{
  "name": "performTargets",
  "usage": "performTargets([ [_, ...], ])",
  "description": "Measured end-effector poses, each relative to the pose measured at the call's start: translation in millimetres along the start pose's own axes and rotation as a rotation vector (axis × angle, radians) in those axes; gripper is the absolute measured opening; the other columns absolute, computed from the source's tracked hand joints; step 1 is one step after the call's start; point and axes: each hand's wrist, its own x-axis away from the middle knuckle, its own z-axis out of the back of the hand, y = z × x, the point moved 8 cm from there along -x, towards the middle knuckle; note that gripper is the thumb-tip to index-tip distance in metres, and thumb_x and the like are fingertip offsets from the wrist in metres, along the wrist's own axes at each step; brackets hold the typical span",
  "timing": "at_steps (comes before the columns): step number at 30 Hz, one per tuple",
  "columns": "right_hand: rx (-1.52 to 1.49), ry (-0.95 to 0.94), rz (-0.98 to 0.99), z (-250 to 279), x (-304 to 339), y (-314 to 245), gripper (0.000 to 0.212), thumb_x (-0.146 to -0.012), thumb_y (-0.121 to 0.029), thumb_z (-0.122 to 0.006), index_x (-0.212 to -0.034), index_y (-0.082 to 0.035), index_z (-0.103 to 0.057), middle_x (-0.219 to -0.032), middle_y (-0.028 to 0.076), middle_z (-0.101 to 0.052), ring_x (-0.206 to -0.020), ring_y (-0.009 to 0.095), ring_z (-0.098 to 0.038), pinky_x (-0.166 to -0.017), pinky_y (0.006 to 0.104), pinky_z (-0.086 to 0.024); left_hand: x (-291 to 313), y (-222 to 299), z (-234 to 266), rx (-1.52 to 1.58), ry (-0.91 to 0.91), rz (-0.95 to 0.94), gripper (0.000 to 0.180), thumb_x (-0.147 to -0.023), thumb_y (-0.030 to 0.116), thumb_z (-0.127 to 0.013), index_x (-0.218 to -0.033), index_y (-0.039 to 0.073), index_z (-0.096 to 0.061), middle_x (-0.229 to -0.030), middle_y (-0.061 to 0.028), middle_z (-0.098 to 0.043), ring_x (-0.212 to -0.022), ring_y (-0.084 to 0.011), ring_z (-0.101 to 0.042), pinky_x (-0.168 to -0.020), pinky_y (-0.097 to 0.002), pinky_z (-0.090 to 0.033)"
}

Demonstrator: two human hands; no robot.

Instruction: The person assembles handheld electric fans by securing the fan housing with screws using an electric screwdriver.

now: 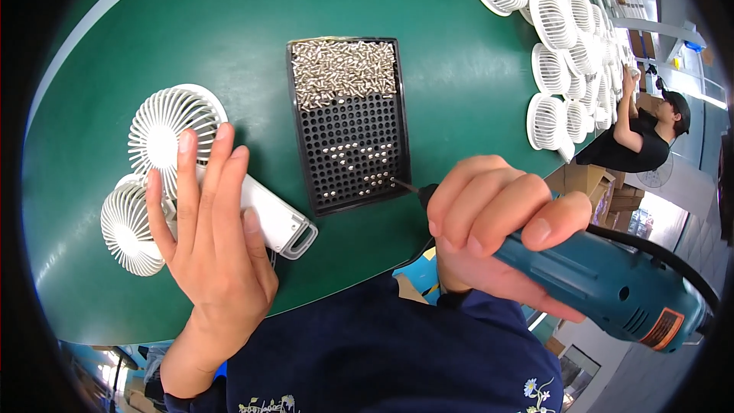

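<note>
My right hand [489, 218] grips a teal electric screwdriver [589, 275], held nearly level. Its thin bit reaches left to the small silver screws standing at the lower right of a black perforated tray [342, 131]. Loose screws [344, 69] lie heaped along the tray's far end; several others sit upright in holes near its close end. Flat over a white handheld fan [279, 222] rests my left hand [222, 260], its fingers stretched out across the round grille and body. Beside that fan, partly under my fingers, is a second white fan grille [130, 229].
Many white fans [554, 69] crowd the right far side of the green table [245, 8]. Beyond them a person [642, 134] in a black cap and dark shirt works. Cardboard boxes [589, 183] stand behind the table. A black cable [665, 252] runs along the screwdriver.
</note>
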Motion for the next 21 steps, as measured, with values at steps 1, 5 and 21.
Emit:
performTargets([
  [1, 0.02, -0.022, -0.006, -2, -1, -1, 0.062, -0.088, -0.07, -0.054, -0.104, -0.01, -0.047, -0.071, 0.007, -0.054, -0.048, 0.018, -0.05, -0.043, 0.0316, -0.044, -1, 1, 1, 0.02, 0.004, 0.002, 0.033, -0.096, 0.009, -0.042, -0.121, -0.006, -0.06, -0.131, -0.0171, -0.062, -0.134, -0.0362, -0.049, -0.116, -0.0497, -0.022],
  [5, 0.062, 0.012, 0.043, -6, 3, -2, 0.064, -0.086, -0.07, -0.056, -0.106, -0.01, -0.048, -0.071, 0.007, -0.053, -0.048, 0.018, -0.05, -0.043, 0.0316, -0.043, 3, 1, 3, 0.026, 0.027, -0.015, 0.026, -0.091, 0.009, -0.05, -0.11, -0.001, -0.065, -0.131, -0.0155, -0.062, -0.134, -0.0345, -0.049, -0.116, -0.0503, -0.023],
  [21, -0.036, 0.08, -0.01, -68, -8, -6, 0.05, -0.092, -0.056, -0.053, -0.106, -0.008, -0.051, -0.067, 0.004, -0.049, -0.044, 0.017, -0.043, -0.037, 0.031, -0.037, 8, -5, 6, 0.11, 0.155, 0.004, 0.019, -0.085, 0.009, -0.061, -0.101, 0.002, -0.068, -0.127, -0.0087, -0.065, -0.131, -0.0261, -0.052, -0.111, -0.0506, -0.031],
])
